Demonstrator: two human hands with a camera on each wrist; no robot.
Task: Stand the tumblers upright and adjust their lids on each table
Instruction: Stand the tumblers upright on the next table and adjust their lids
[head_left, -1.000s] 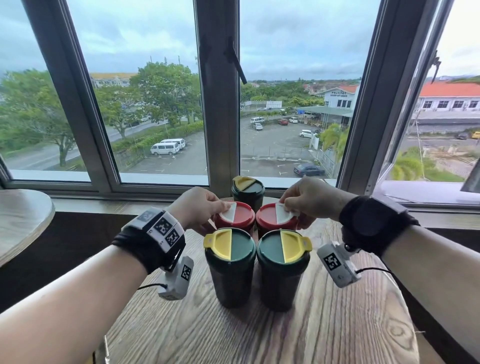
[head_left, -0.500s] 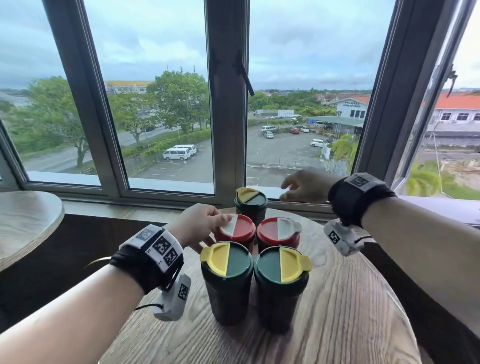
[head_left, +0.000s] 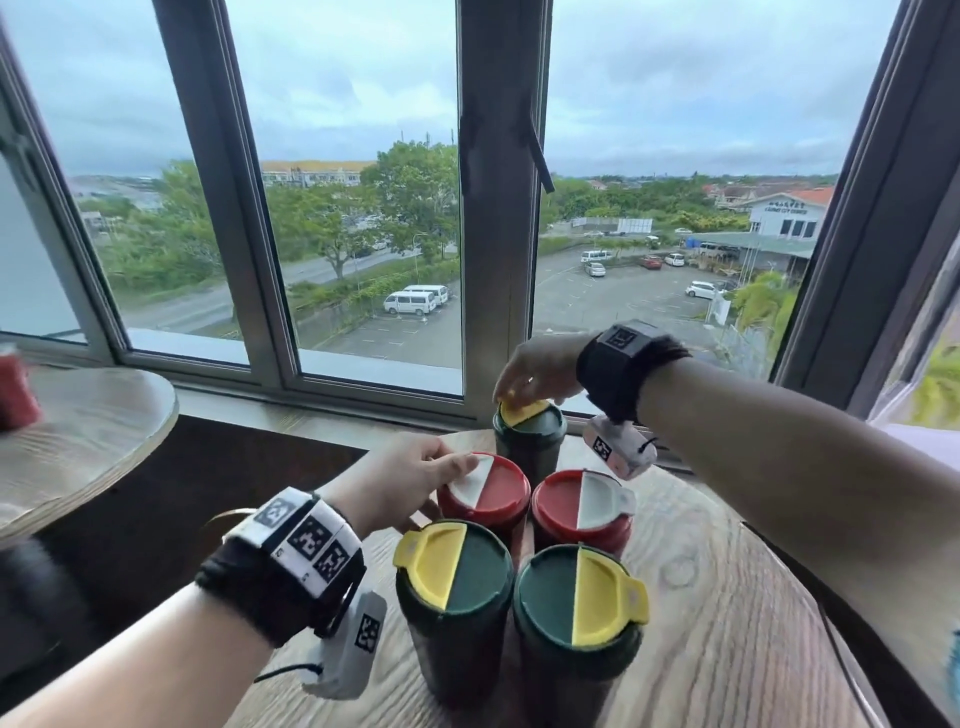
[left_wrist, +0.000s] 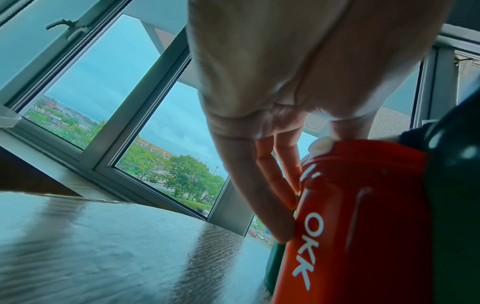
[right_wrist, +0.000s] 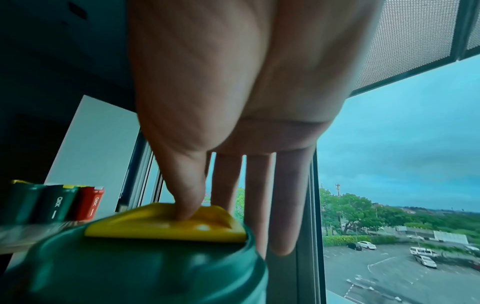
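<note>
Five tumblers stand upright on the round wooden table (head_left: 727, 623). Two green ones (head_left: 452, 613) (head_left: 576, 639) with yellow flaps are nearest me. Behind them are two red ones with white flaps. A third green tumbler (head_left: 530, 447) stands at the back by the window. My left hand (head_left: 441, 483) rests on the left red tumbler (head_left: 493, 504), thumb on its white flap (head_left: 472, 480). In the left wrist view that left hand (left_wrist: 298, 174) lays straight fingers down the red tumbler's side (left_wrist: 363, 205). My right hand (head_left: 519, 395) presses its thumb on the back tumbler's yellow flap (right_wrist: 166, 224), fingers (right_wrist: 283, 205) straight behind the tumbler.
The right red tumbler (head_left: 576, 514) stands free. A second round table (head_left: 78, 441) is at the left with a blurred red object (head_left: 15, 389) on it. The window frame (head_left: 498, 208) rises just behind the tumblers. Further tumblers (right_wrist: 59, 203) show far left in the right wrist view.
My right hand left the right red tumbler's lid, swung back towards the window and came down on the back green tumbler's yellow flap. The left hand stayed on the left red lid.
</note>
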